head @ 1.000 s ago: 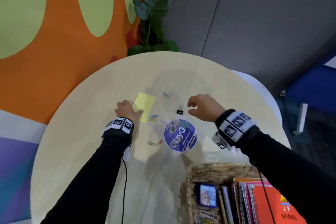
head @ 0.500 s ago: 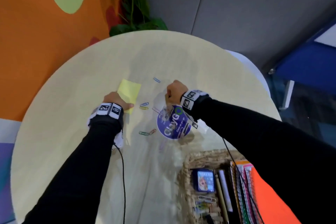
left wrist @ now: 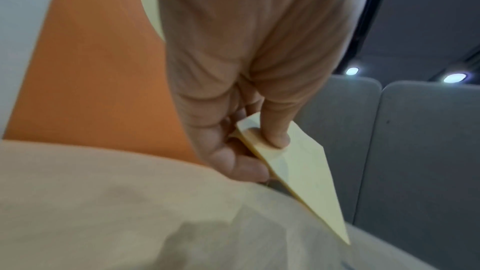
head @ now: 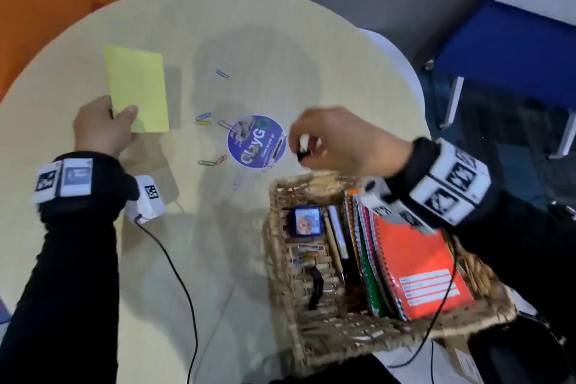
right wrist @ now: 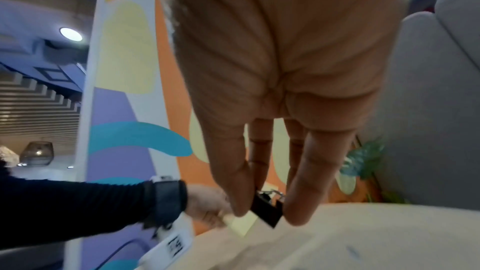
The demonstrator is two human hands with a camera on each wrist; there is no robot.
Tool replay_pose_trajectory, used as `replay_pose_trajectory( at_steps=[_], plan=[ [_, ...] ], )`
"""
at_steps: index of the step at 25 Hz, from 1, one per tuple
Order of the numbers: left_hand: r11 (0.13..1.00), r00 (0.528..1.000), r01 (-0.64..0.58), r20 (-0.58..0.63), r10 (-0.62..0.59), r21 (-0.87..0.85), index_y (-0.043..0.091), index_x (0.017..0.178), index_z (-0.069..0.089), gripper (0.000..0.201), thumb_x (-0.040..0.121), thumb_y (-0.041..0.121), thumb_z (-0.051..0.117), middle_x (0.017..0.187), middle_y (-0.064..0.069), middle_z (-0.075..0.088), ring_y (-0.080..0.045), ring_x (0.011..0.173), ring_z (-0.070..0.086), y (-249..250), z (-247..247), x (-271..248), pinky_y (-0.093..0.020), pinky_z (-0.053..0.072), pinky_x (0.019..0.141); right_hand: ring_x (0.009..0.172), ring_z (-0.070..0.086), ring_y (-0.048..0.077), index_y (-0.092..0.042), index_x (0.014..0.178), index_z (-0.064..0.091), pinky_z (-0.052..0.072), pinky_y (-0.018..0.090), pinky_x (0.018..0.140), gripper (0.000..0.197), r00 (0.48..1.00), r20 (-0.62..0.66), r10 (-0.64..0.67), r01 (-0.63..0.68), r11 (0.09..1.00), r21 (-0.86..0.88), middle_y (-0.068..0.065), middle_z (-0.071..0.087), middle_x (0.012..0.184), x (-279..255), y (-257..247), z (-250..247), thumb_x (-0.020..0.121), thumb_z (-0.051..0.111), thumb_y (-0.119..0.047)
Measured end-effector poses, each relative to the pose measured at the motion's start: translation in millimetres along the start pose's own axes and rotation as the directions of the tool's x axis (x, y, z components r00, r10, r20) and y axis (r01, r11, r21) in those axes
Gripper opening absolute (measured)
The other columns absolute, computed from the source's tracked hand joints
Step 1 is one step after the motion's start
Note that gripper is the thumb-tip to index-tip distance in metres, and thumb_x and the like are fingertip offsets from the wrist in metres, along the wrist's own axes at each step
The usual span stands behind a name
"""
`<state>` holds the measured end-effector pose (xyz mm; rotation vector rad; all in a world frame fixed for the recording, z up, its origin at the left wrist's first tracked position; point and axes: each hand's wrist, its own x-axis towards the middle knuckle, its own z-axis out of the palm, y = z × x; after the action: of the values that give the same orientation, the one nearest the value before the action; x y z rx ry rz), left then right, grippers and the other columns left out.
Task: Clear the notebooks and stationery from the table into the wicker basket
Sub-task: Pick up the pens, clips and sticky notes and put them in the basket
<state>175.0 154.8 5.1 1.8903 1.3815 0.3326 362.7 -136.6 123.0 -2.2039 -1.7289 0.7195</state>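
Left hand [head: 101, 126] pinching the near corner of the yellow sticky pad [head: 137, 93] — thumb on top, fingers curled under, pad lifted off the round table [head: 93, 259]. Right hand [head: 339, 142] up in the air by the far rim of the wicker basket [head: 327, 337], fingertips squeezing a small black binder clip [right wrist: 267, 209]. Inside the basket: an orange spiral notebook [head: 420, 271] leaning with other notebooks, a pencil, some paper clips, a little blue case [head: 304, 221]. Still on the table — a round purple sticker [head: 255, 142] and loose paper clips around it, one blue clip [head: 222, 74] farther back, two more [head: 203, 119] just beside the pad.
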Motion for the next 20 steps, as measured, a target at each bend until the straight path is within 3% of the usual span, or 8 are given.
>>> replay_pose_trajectory(
  at_steps=[2, 6, 9, 12, 14, 16, 18, 20],
  plan=[
    [0.966, 0.996, -0.088, -0.043, 0.08, -0.241, 0.006, 0.115, 0.061, 0.026, 0.092, 0.018, 0.055, 0.108, -0.014, 0.065, -0.017, 0.077, 0.063, 2.7, -14.3, -36.1, -0.005, 0.055, 0.054, 0.073, 0.056, 0.016, -0.011, 0.09, 0.068, 0.049, 0.035, 0.072, 0.017, 0.977, 0.213, -0.024, 0.021, 1.0, 0.016, 0.01, 0.066, 0.09, -52.2, -3.5, 25.9, 0.073, 0.067, -0.009],
    [0.918, 0.971, -0.24, -0.07, 0.23, -0.315, 0.033, 0.083, 0.066, 0.02, 0.091, 0.016, 0.058, 0.08, 0.012, 0.068, 0.007, 0.069, 0.066, 7.6, -30.5, -128.1, -0.006, 0.057, 0.062, 0.089, 0.06, 0.023, -0.012, 0.09, 0.064, 0.05, 0.034, 0.076, 0.015, 0.877, 0.478, -0.037, 0.075, 0.995, -0.059, 0.009, 0.063, 0.099, -103.5, -3.5, 88.6, 0.077, 0.061, -0.004],
    [0.939, 0.972, -0.234, -0.039, 0.232, -0.25, 0.024, 0.072, 0.062, 0.015, 0.083, 0.034, 0.061, 0.077, -0.01, 0.069, 0.003, 0.065, 0.068, -4.7, -26.5, -183.3, -0.039, 0.062, 0.072, 0.096, 0.061, 0.031, -0.007, 0.105, 0.062, 0.051, 0.037, 0.074, 0.026, 0.83, 0.552, -0.08, 0.201, 0.966, -0.163, 0.013, 0.059, 0.109, -108.4, -12.0, 128.7, 0.083, 0.052, 0.002],
    [0.949, 0.954, -0.288, 0.044, 0.296, -0.131, 0.013, 0.077, 0.063, 0.024, 0.082, 0.036, 0.058, 0.073, -0.02, 0.071, -0.008, 0.062, 0.069, 5.9, -13.3, -229.7, -0.032, 0.054, 0.061, 0.1, 0.059, 0.037, -0.005, 0.116, 0.06, 0.056, 0.045, 0.071, 0.03, 0.789, 0.608, -0.09, 0.323, 0.902, -0.286, 0.018, 0.054, 0.116, -102.6, -18.1, 154.7, 0.088, 0.051, 0.0],
    [0.914, 0.91, -0.404, 0.086, 0.406, -0.034, 0.017, 0.081, 0.068, 0.018, 0.082, 0.032, 0.057, 0.066, -0.014, 0.069, -0.021, 0.062, 0.066, 31.4, -5.7, -250.4, -0.03, 0.044, 0.062, 0.101, 0.057, 0.038, -0.005, 0.118, 0.059, 0.051, 0.039, 0.063, 0.031, 0.79, 0.608, -0.072, 0.337, 0.88, -0.334, 0.019, 0.05, 0.12, -101.9, -21.6, 159.7, 0.088, 0.053, -0.001],
    [0.838, 0.831, -0.545, 0.145, 0.538, 0.018, 0.01, 0.084, 0.07, 0.022, 0.082, 0.027, 0.057, 0.064, -0.013, 0.067, -0.022, 0.061, 0.059, 60.0, 5.3, -256.8, -0.028, 0.037, 0.059, 0.1, 0.057, 0.037, -0.007, 0.121, 0.056, 0.043, 0.036, 0.061, 0.033, 0.81, 0.584, -0.042, 0.299, 0.888, -0.351, 0.019, 0.049, 0.12, -105.5, -24.4, 157.0, 0.088, 0.053, -0.003],
    [0.734, 0.735, -0.671, 0.226, 0.64, 0.102, 0.01, 0.091, 0.071, 0.02, 0.085, 0.023, 0.058, 0.075, -0.013, 0.072, -0.03, 0.071, 0.065, 91.4, 23.5, -254.3, -0.031, 0.041, 0.065, 0.099, 0.059, 0.036, -0.01, 0.124, 0.053, 0.043, 0.037, 0.064, 0.038, 0.852, 0.522, -0.028, 0.224, 0.922, -0.317, 0.017, 0.051, 0.118, -114.2, -26.6, 146.2, 0.087, 0.05, -0.001],
    [0.661, 0.707, -0.702, 0.373, 0.601, 0.266, 0.014, 0.1, 0.069, 0.018, 0.09, 0.02, 0.057, 0.091, -0.012, 0.073, -0.032, 0.088, 0.066, 119.2, 48.9, -248.0, -0.033, 0.047, 0.072, 0.102, 0.059, 0.033, -0.015, 0.126, 0.051, 0.049, 0.039, 0.07, 0.045, 0.919, 0.393, -0.033, 0.142, 0.957, -0.252, 0.013, 0.054, 0.119, -129.8, -24.3, 131.7, 0.084, 0.05, 0.002]
  ],
)
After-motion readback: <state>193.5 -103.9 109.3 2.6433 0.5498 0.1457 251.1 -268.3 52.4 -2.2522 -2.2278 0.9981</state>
